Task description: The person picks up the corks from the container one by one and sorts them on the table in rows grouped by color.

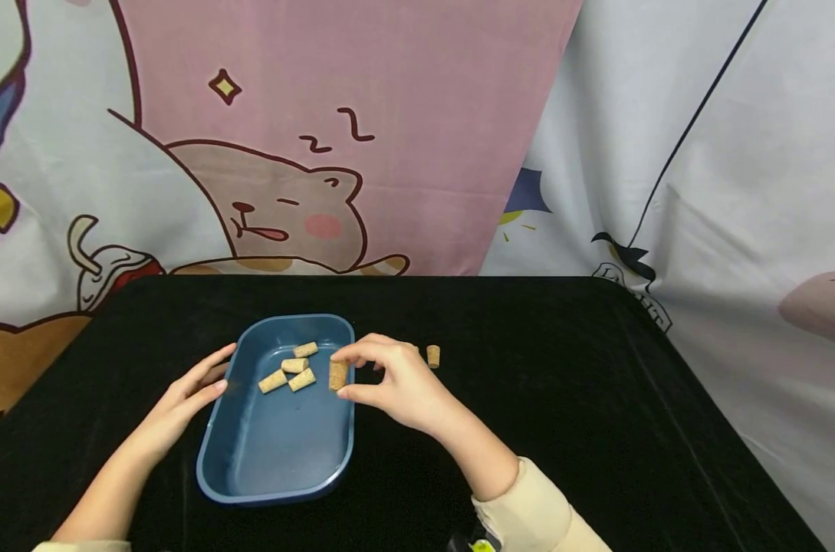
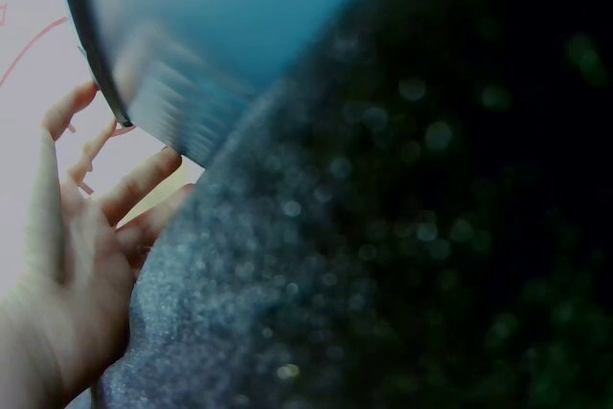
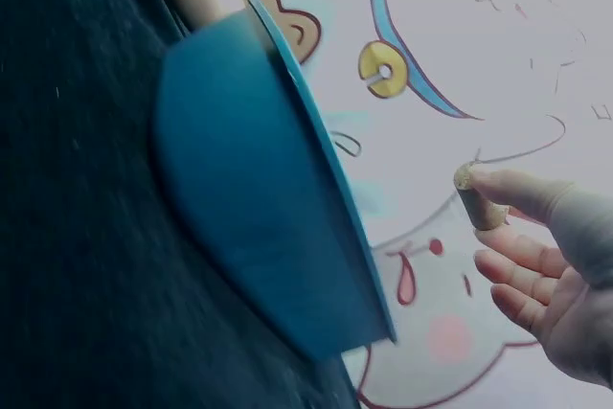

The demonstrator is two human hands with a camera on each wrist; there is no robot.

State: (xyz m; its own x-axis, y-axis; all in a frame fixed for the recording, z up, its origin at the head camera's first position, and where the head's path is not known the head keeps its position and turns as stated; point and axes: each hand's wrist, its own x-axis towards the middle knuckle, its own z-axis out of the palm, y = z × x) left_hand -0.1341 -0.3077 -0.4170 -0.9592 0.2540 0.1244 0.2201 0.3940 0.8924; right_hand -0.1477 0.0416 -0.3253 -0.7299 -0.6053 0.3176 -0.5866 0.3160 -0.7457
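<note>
Delicately, the right hand (image 1: 403, 379) pinches a cork (image 1: 337, 376) between thumb and forefinger, the gap between them only as wide as the piece itself; its remaining fingers are loosely bent and spread a little apart. The held cork is a short, stubby cylinder, tan and grainy, with a flat speckled end that shows in the right wrist view. It hangs in the air above the rim level of the blue tray (image 1: 279, 452), overlapping the right side of that rim in the head view.

The tray is a deep, smooth rectangle with rounded corners, a thin lip and a soft sheen on its floor, apparently plastic. Four loose corks (image 1: 294, 366) lie on their sides toward its far half, close together and turned at different angles, paler than the one in the fingers.

Along the opposite side, the left hand (image 1: 185, 395) rests its extended fingers against the tray's left rim, spread rather than curled, with no cork in them.

Out to the right of the tray, a tapered cork (image 1: 434, 356) sits on the worktop (image 1: 527, 445), just beyond the right hand; whether it stands or lies I cannot tell. Matte black cloth with a fuzzy nap covers the surface. A puffy cream sleeve (image 1: 537, 506) wraps the right forearm, and behind everything hangs a lightly creased fabric backdrop (image 1: 452, 115) printed with cartoon animals.
</note>
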